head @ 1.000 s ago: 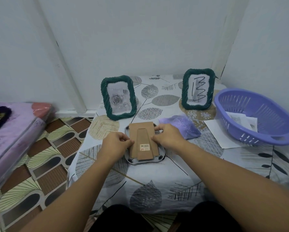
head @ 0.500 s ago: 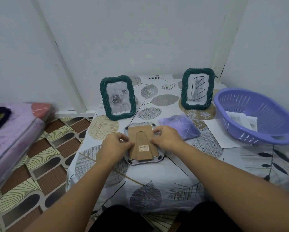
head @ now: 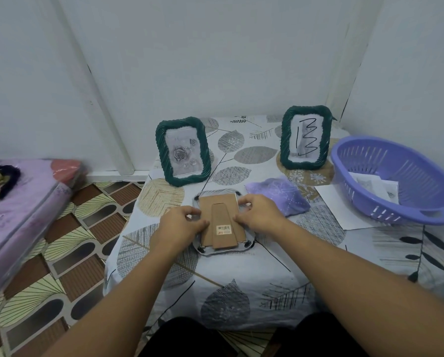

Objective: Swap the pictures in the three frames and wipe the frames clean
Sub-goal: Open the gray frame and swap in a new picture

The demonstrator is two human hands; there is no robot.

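- Both hands are down on the third frame (head: pixel 222 222), which lies face-down in the middle of the counter (head: pixel 241 279), brown cardboard backing and folded stand facing up.
- The left hand (head: pixel 182 224) has curled fingers pressing at the backing's left edge; the right hand (head: pixel 258 215) pinches at its right edge, fingertips on the rim.
- It looks like the tabs or the backing are being worked, though I cannot tell whether it is being opened or closed up.
- Behind, two green frames stand upright: the rose frame (head: pixel 183 152) at the left, the scribble frame (head: pixel 305 137) at the right, well apart.
- A purple cloth (head: pixel 280 198) lies just beside the right hand, not in use, so wiping this frame seems still to come.
- Loose prints sit in the purple basket (head: pixel 396 181), with a white sheet (head: pixel 336 210) partly under it.
- My read: mid-task, on the picture-swapping stage.
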